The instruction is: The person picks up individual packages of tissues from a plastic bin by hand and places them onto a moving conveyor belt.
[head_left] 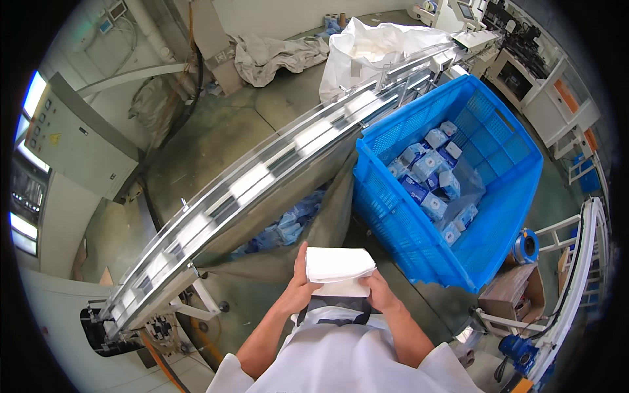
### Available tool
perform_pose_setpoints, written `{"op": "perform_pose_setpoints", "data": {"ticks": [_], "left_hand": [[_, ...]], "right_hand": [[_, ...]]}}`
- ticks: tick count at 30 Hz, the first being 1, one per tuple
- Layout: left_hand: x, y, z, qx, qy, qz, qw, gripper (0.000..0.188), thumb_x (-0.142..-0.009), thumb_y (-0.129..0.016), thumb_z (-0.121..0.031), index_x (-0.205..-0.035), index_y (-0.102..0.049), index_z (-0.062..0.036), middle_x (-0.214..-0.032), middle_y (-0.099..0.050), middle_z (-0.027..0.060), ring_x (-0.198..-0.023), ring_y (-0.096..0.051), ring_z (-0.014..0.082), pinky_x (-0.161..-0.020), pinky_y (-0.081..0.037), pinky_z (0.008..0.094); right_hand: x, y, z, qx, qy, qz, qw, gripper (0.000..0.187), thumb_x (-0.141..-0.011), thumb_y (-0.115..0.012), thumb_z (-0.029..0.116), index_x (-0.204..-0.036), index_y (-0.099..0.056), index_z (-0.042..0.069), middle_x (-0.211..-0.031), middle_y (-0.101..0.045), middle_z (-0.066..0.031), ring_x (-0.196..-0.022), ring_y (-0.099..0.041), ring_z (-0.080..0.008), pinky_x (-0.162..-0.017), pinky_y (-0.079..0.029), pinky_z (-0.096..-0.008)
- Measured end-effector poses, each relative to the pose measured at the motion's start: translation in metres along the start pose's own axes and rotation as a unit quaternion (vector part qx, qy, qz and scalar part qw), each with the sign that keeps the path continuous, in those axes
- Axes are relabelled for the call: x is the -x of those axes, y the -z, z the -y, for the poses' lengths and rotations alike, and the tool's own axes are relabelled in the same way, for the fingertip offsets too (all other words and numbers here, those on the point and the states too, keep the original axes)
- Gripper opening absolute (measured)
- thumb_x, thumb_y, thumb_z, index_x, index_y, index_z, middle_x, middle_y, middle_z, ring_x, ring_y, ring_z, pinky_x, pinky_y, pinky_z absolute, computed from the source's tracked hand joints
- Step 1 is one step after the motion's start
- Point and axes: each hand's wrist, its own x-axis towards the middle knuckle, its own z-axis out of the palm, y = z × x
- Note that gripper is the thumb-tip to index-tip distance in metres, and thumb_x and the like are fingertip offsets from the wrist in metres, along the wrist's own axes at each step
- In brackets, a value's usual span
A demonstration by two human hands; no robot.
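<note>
Plainly, the work stands partway, judging by how things lie. The left hand [298, 286] and right hand [382, 289] are clamped on opposite sides of a white stack [337, 263], held in front of the body, near the middle of the scene; no printed wrapper shows on it. To the left, more white blocks [252, 183] lie spaced along the conveyor [283, 162], blurred and not yet picked off. To the right, the blue crate [393, 206] holds a loose heap of blue-and-white packets [432, 160] toward its left side, with much of its floor uncovered. Further bluish packets [285, 227] lie below the conveyor; their number cannot be told.
</note>
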Motion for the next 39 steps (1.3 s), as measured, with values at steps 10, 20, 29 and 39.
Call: {"op": "perform_pose_setpoints", "data": {"ticks": [10, 20, 29, 39], "left_hand": [[0.031, -0.002, -0.021, 0.215, -0.009, -0.192, 0.958, 0.075, -0.086, -0.059, -0.037, -0.147, -0.024, -0.0106, -0.144, -0.034, 0.0084, -0.128, -0.038, 0.0245, -0.103, -0.032, 0.0409], [0.017, 0.001, -0.039, 0.518, 0.059, 0.030, 0.853, 0.070, -0.095, -0.031, -0.057, -0.135, -0.043, -0.0013, -0.132, -0.051, 0.0162, -0.123, -0.049, 0.0293, -0.103, -0.039, 0.0422], [0.020, 0.088, 0.042, 0.206, 0.005, 0.014, 0.979, 0.106, -0.081, -0.063, -0.055, -0.149, -0.002, -0.0027, -0.145, -0.031, 0.0183, -0.134, -0.031, 0.0255, -0.110, -0.023, 0.0362], [0.008, 0.181, -0.007, 0.202, 0.058, -0.029, 0.977, 0.045, -0.087, -0.062, -0.006, -0.128, -0.044, 0.0005, -0.121, -0.054, 0.0137, -0.108, -0.055, 0.0269, -0.088, -0.048, 0.0402]], "right_hand": [[0.068, 0.000, 0.081, 0.054, 0.161, 0.126, 0.977, 0.087, -0.073, -0.076, 0.001, -0.145, -0.027, 0.004, -0.129, -0.052, -0.0172, -0.116, -0.054, -0.0263, -0.103, -0.040, -0.0400], [0.008, -0.051, 0.080, 0.112, 0.039, 0.163, 0.979, 0.099, -0.067, -0.081, 0.002, -0.147, -0.023, 0.006, -0.125, -0.055, -0.0148, -0.115, -0.055, -0.0242, -0.099, -0.041, -0.0367], [-0.062, -0.071, 0.013, 0.154, -0.041, 0.044, 0.986, 0.090, -0.071, -0.067, -0.004, -0.147, -0.019, 0.003, -0.135, -0.044, -0.0144, -0.124, -0.045, -0.0252, -0.106, -0.032, -0.0361], [-0.101, -0.134, -0.032, 0.174, 0.019, 0.027, 0.984, 0.075, -0.089, -0.063, 0.022, -0.148, -0.019, 0.009, -0.132, -0.047, -0.0136, -0.117, -0.048, -0.0225, -0.101, -0.037, -0.0354]]}}
